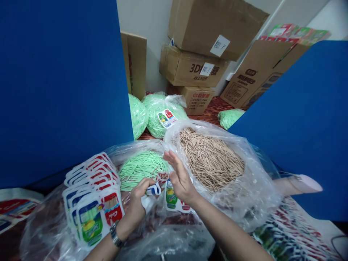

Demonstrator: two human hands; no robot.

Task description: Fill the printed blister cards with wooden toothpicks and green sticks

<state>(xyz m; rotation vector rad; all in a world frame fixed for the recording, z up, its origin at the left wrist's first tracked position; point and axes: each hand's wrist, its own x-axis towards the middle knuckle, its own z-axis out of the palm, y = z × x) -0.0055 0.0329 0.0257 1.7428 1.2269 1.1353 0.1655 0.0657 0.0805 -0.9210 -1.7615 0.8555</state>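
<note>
My left hand (140, 199), with a watch at its wrist, is closed around a small printed pouch (154, 189) at the centre. Just right of it, my right hand (181, 179) has its fingers stretched out and holds nothing. Partly behind my right hand lies a green and red printed pouch (171, 197). Green sticks (143, 166) fill an open plastic bag beyond my left hand. Brown sticks (214, 159) lie in another clear bag to the right. Overlapping filled printed pouches (94, 203) are piled at the left.
Blue panels (65, 72) (307, 127) stand on both sides. Cardboard boxes (198, 69) are stacked at the back, near tied bags of green sticks (156, 127). More printed pouches (296, 232) lie at the lower right.
</note>
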